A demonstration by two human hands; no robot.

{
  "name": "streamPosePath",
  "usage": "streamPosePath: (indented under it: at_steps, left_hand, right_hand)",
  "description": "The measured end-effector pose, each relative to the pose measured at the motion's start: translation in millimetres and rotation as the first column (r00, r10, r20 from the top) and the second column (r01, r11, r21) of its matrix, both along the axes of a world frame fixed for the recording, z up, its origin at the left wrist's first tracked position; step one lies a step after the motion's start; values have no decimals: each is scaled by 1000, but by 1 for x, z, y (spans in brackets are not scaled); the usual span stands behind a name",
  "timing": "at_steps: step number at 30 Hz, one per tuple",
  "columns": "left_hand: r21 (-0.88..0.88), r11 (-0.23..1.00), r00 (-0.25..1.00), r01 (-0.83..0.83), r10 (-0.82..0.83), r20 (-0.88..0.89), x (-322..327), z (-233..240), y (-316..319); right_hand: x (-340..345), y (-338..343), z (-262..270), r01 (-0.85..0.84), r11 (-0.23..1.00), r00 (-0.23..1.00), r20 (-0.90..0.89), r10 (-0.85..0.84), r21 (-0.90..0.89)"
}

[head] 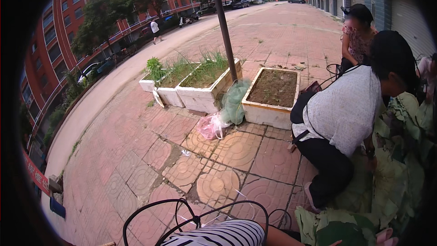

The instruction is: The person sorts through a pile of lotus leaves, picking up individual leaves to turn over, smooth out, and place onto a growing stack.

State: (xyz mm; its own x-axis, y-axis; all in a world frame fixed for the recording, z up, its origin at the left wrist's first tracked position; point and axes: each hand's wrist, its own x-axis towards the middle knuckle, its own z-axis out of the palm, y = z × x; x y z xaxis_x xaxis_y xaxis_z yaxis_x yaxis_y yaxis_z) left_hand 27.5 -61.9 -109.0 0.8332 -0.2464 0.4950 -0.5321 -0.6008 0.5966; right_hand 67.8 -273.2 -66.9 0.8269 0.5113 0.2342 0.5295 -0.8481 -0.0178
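Observation:
A striped sleeve [218,234] and a bare forearm [281,237] of mine cross the bottom edge, pointing right. Only the fingertips of what appears to be my left hand [336,243] show, beside a dark green leaf [344,232] in a pile of large leaves that look like lotus leaves. Whether that hand grips the leaf is cut off by the frame. My right hand is out of view. More large pale-green leaves [392,174] are heaped at the right, where a bending co-worker in a white top [341,109] reaches among them.
Black cables [196,218] loop over my sleeve. White foam planters [201,92] with green shoots and a soil-filled foam box [273,109] stand ahead by a metal pole [223,24]. Green netting [235,100] and a pink plastic bag [211,126] lie between. Another person [358,37] sits behind.

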Motion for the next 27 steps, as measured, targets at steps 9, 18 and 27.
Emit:
streamPosePath:
  at_steps: [9,18,27]
  left_hand:
    - [127,984,990,124,-114,-88,-6,21,17]
    - [176,968,957,181,-132,-256,16,35,3]
    - [172,977,944,123,-62,-325,20,25,-5]
  right_hand:
    - [-62,-36,-14,331,915,939,-174,-296,230]
    - [-65,-68,-45,528,725,841,-391,-374,442]
    - [-53,-226,-216,785,462,582,-749,-318,413]
